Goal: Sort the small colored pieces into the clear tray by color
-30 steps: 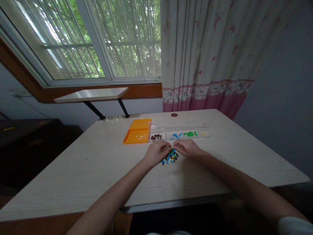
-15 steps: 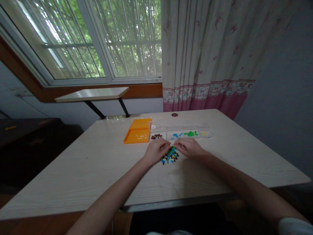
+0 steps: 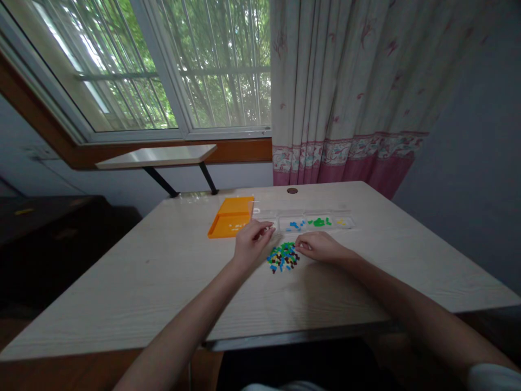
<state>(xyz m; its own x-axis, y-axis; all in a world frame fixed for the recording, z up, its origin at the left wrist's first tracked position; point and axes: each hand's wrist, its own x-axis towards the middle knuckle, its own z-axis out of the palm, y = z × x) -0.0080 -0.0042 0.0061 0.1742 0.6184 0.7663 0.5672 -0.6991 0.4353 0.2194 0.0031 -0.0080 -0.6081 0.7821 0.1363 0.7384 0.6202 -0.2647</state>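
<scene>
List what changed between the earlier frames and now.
The left hand moved forward and slightly left, from the mixed pile of small coloured pieces to the clear compartment tray, hiding its brown pieces. The right hand drew slightly right and back, beside the pile. Any piece gripped or released is too small to tell. Unchanged: open orange case, tray's blue and green pieces.

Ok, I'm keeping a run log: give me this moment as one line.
left hand: at left end of tray, hold unclear; right hand: at right edge of pile; tray: blue, green, yellow pieces showing; case: open
</scene>
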